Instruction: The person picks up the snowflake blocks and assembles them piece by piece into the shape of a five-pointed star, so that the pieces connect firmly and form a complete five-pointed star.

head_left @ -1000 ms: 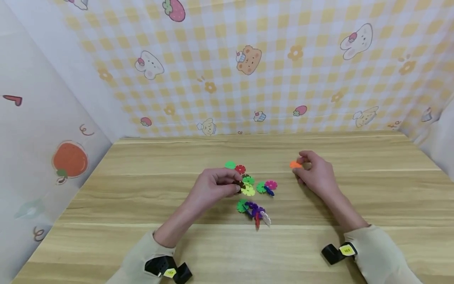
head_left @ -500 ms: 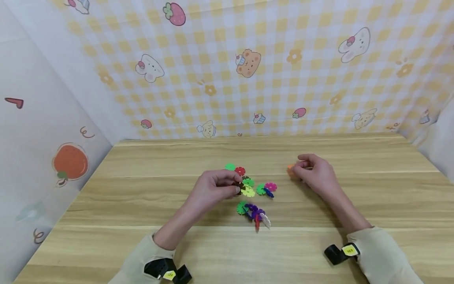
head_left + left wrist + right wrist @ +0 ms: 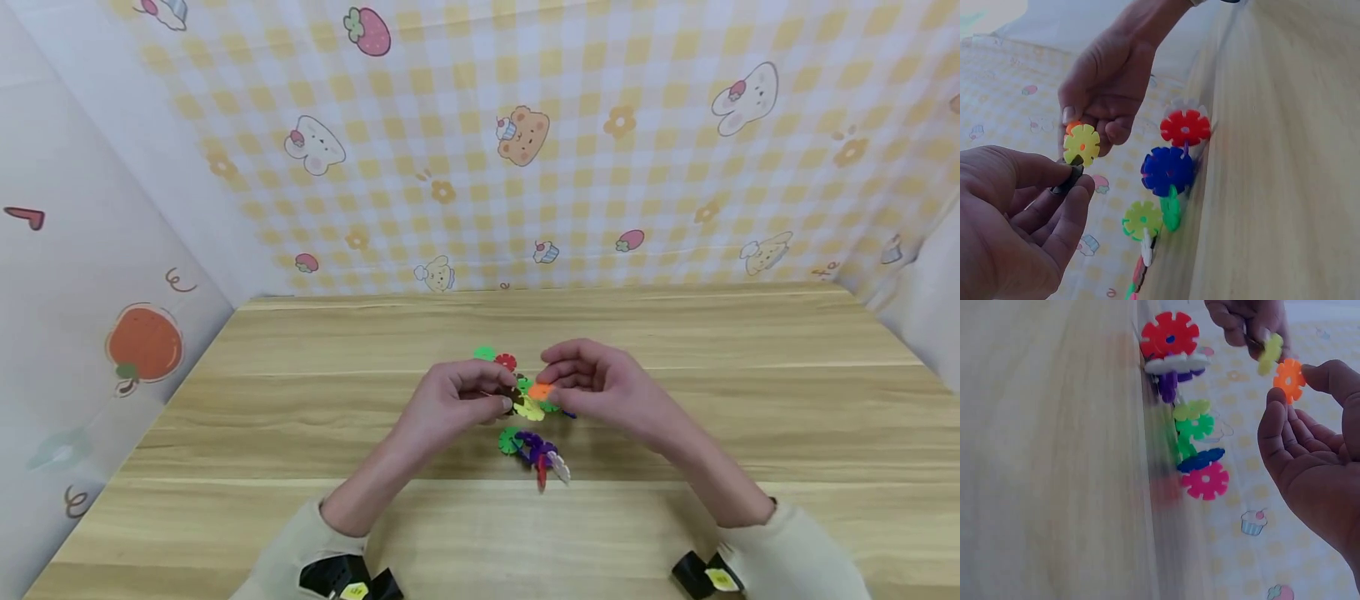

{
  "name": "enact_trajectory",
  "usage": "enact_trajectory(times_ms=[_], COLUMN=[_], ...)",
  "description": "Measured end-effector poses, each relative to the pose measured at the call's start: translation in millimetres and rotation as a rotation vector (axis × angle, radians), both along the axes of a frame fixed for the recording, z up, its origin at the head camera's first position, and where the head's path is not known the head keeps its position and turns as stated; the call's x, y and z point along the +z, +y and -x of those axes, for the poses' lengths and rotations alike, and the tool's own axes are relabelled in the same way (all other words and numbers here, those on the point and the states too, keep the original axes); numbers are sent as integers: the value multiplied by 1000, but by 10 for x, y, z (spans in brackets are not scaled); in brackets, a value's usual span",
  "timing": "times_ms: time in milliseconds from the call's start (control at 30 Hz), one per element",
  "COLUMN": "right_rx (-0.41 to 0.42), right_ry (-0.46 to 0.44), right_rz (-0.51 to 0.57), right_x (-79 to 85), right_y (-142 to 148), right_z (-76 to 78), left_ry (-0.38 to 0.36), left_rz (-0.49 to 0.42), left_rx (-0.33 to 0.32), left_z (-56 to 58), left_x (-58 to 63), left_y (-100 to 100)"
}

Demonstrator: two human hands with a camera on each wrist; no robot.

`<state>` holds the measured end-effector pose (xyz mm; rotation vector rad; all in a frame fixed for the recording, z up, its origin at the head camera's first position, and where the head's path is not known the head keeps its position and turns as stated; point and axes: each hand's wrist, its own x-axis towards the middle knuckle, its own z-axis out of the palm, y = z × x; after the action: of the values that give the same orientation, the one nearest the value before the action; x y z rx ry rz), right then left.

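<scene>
My left hand (image 3: pixel 446 402) pinches a dark brown notched disc (image 3: pixel 1067 180) between thumb and fingertips. A yellow notched disc (image 3: pixel 1082 145) is slotted onto it and stands out towards the other hand. Between the thumb and fingertips of my right hand (image 3: pixel 624 396) is an orange notched disc (image 3: pixel 1289 380). In the right wrist view the orange disc sits close beside the yellow one; whether they touch I cannot tell. Both hands are above the table, near its middle. Behind the fingers in the head view, part of a green disc group is covered.
A joined cluster of green, purple, red and white discs (image 3: pixel 534 447) lies nearer than the hands. Further back lie a green disc (image 3: pixel 484 353) and a red disc (image 3: pixel 506 362). A pink disc (image 3: pixel 1205 481) joins a blue disc (image 3: pixel 1201 460). A patterned cloth (image 3: pixel 450 150) hangs behind the wooden table (image 3: pixel 337 333).
My right hand has moved left with the orange disc, from the right side of the table up to the yellow disc. The left hand has stayed nearly still, holding the brown disc.
</scene>
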<state>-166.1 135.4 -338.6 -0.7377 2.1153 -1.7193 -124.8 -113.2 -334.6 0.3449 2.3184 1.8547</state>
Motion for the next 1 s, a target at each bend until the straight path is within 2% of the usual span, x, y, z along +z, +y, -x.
enact_trajectory(times_ms=[133,333,633,867,1000], right_rx=[22,25,-6,-21,-25], right_ry=[-1,-1,15,35,77], right_rz=[15,38,38,43,47], right_x=[14,1,-2,-20,-37], right_y=[-59,-72,-97,-108,-98], right_z=[-60,-69,-77,-88,-93], left_ry=[5,22,172,159,109], left_rz=[-27,-8,76,50,13], left_rx=[-22,-26,11,6,2], left_z=[-24,-31,-23,-29,-37], left_x=[22,33,-8,0,22], left_y=[20,36,42,25,16])
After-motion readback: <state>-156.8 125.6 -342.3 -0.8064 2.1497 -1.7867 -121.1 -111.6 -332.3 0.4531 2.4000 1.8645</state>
